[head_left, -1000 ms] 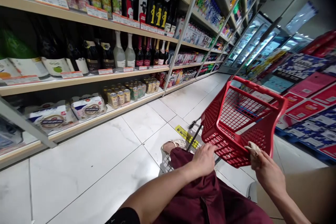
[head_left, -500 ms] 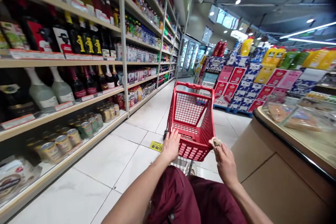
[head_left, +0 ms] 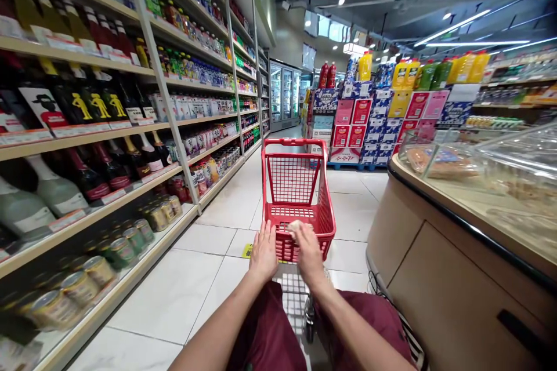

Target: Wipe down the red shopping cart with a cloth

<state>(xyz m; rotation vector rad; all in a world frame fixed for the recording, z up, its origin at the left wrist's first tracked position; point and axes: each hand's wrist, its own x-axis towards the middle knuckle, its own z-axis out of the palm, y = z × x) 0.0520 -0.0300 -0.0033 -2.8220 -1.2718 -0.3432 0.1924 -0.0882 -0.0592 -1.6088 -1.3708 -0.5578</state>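
A red plastic shopping cart [head_left: 296,185] stands in the aisle right in front of me, its basket empty. My left hand [head_left: 263,250] rests on the cart's near rim with fingers stretched forward. My right hand [head_left: 308,248] lies beside it on the same rim and pinches a small crumpled pale cloth or tissue [head_left: 295,225] at the fingertips. Both forearms reach out over my dark red trousers.
Shelves of wine bottles [head_left: 93,107] and cans [head_left: 122,243] run along the left. A beige counter with a glass display [head_left: 456,208] curves in on the right. Stacked red and blue boxes [head_left: 361,127] and fridges [head_left: 282,93] stand farther down the white tiled aisle.
The view has swung from the left shelves to straight down the aisle. The cart now points ahead, and both hands have come closer together on its near rim.
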